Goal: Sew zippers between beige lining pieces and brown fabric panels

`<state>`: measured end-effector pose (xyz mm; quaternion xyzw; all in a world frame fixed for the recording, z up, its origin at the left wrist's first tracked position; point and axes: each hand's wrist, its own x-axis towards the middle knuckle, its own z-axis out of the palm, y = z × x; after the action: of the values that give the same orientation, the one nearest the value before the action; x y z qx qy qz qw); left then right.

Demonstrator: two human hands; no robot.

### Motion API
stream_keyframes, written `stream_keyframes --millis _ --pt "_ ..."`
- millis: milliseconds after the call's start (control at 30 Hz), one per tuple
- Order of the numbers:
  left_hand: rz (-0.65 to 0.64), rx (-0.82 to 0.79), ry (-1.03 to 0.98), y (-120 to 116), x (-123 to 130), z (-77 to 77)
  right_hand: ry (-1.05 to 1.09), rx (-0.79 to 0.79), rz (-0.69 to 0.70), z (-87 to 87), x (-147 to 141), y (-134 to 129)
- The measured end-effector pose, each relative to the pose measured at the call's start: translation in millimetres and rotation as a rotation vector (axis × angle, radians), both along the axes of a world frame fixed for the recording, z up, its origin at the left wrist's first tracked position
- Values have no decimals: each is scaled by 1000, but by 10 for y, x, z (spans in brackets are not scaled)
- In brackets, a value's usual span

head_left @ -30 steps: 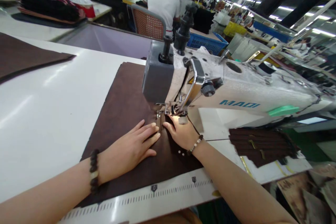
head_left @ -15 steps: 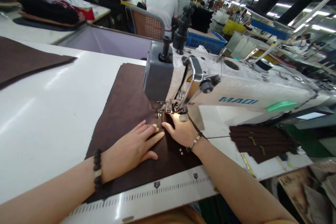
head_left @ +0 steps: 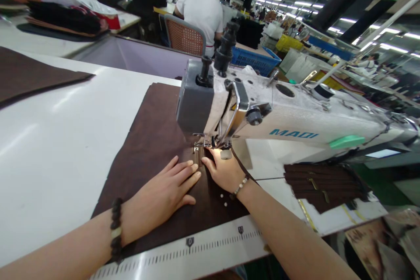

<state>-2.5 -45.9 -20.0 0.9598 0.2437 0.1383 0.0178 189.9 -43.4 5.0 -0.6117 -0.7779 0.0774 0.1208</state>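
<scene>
A brown fabric panel (head_left: 144, 140) lies on the white table under the head of a sewing machine (head_left: 278, 118). My left hand (head_left: 164, 192) rests flat on the panel, fingers spread, left of a zipper-like strip (head_left: 199, 156) near the presser foot. Close by on the right, my right hand (head_left: 226, 168) lies on the fabric beside the needle area, thumb apart from the fingers. Its fingertips are partly hidden under the machine head. Two small white dots show on the fabric below the right wrist.
Another brown piece (head_left: 36, 74) lies on the table at the left. Stacked brown pieces (head_left: 323, 183) with zippers sit at the right. A ruler strip (head_left: 210, 245) runs along the front edge. Behind the machine are a blue crate (head_left: 252, 59) and a seated person (head_left: 201, 13).
The fabric has shifted slightly toward the front-left, with my left hand moving along. More of the strip shows near the presser foot. The view has tilted slightly.
</scene>
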Motion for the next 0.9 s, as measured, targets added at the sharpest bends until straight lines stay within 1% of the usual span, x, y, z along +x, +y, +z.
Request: stream_keyframes --millis 267,467,533,733,900 --pt "13 -22 -11 71 11 17 -42 28 -24 9 -5 55" --pt "14 -64 -12 135 36 76 -90 -55 -65 29 -6 118" --pt "10 -81 -7 152 42 95 -87 -61 -72 35 1 128" --pt "13 -89 18 199 56 113 -52 -51 1 33 25 164" --pt "17 -118 7 275 57 91 -43 -73 21 27 32 242"
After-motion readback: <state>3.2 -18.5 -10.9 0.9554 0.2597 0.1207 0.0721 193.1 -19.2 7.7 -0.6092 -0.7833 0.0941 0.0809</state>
